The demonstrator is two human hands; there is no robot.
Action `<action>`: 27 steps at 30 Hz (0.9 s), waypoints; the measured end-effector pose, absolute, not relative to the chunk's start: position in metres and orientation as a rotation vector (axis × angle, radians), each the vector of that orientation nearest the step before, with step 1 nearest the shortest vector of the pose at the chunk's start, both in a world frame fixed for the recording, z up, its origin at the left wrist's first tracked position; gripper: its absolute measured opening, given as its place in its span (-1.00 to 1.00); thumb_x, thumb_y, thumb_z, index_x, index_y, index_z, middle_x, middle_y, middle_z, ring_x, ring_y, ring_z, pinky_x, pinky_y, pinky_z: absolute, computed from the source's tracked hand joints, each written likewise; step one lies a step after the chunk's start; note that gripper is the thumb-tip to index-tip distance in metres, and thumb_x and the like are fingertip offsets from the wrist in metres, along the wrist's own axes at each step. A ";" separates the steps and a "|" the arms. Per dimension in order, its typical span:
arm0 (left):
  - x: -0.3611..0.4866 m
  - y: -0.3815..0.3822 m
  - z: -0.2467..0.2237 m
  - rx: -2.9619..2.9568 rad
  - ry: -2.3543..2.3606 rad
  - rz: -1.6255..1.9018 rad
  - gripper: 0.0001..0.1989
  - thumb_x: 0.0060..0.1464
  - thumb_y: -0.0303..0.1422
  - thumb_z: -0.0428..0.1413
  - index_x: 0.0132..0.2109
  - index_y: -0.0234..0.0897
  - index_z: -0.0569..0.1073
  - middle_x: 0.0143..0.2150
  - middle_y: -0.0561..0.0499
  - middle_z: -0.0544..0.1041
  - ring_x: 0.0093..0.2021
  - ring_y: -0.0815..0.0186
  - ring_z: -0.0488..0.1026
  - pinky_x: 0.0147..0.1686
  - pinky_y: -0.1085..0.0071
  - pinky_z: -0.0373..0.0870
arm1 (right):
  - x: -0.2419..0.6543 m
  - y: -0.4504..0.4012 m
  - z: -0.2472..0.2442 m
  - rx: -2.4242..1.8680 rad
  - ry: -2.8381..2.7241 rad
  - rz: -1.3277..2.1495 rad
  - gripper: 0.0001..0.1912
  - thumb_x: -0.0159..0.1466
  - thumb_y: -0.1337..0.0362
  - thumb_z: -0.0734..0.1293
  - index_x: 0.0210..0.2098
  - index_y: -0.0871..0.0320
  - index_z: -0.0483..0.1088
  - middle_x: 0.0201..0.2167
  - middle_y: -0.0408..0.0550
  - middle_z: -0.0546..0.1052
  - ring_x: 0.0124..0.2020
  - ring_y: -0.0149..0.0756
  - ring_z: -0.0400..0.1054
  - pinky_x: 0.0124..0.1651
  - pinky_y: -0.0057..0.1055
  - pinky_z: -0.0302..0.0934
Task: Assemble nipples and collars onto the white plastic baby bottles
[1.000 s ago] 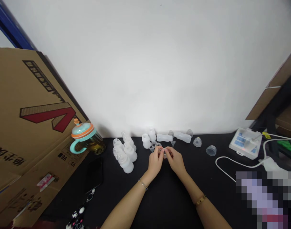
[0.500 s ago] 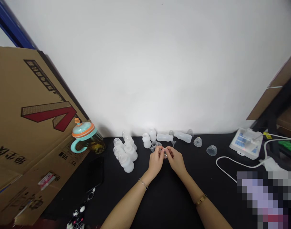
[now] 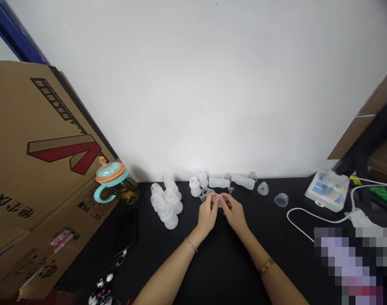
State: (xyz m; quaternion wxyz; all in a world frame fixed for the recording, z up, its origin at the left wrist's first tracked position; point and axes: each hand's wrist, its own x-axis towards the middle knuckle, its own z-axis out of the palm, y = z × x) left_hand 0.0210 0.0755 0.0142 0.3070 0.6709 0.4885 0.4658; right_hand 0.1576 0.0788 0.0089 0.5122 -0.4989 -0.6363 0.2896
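My left hand (image 3: 208,212) and my right hand (image 3: 233,212) meet over the middle of the black table, fingers closed on a small clear round piece (image 3: 220,205). It looks like a bottle collar ring; the fingers cover much of it. Just behind the hands lie loose clear rings (image 3: 206,191) and a clear teat (image 3: 230,190). Farther back stand white bottle bodies (image 3: 195,187), with others (image 3: 219,182) lying on their sides. Left of my hands, several capped milky bottles (image 3: 168,217) stand in a group. Clear domed caps (image 3: 263,188) rest to the right.
A lidded pitcher (image 3: 115,186) stands at the left by a large cardboard box (image 3: 37,169). A dark phone (image 3: 126,231) with a beaded strap lies near it. At the right are a white power box (image 3: 327,190) and a looping white cable (image 3: 303,209). A white wall (image 3: 225,93) closes the back.
The clear piece between my fingers has turned, and more of its round rim shows. Both hands stay in nearly the same place.
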 end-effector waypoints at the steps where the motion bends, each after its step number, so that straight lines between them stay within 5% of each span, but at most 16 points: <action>1: 0.021 0.075 0.014 1.776 1.288 1.236 -0.71 0.38 -0.12 -0.08 0.01 -0.18 0.38 -0.37 0.06 0.52 -0.47 0.33 0.45 -0.42 0.44 0.32 | 0.158 0.079 0.009 -1.197 -1.527 0.712 -0.65 0.39 0.02 0.21 -0.08 0.09 0.49 -0.32 -0.07 0.60 -0.51 -0.32 0.42 -0.47 -0.45 0.30; 27: 0.020 0.078 0.012 1.740 1.271 1.243 -0.72 0.35 -0.11 -0.04 -0.08 -0.21 0.39 -0.49 0.13 0.41 -0.54 0.37 0.37 -0.49 0.48 0.27 | 0.158 0.079 0.008 -1.222 -1.582 0.691 -0.68 0.40 0.04 0.19 -0.16 0.10 0.46 -0.42 -0.06 0.59 -0.50 -0.26 0.47 -0.51 -0.44 0.24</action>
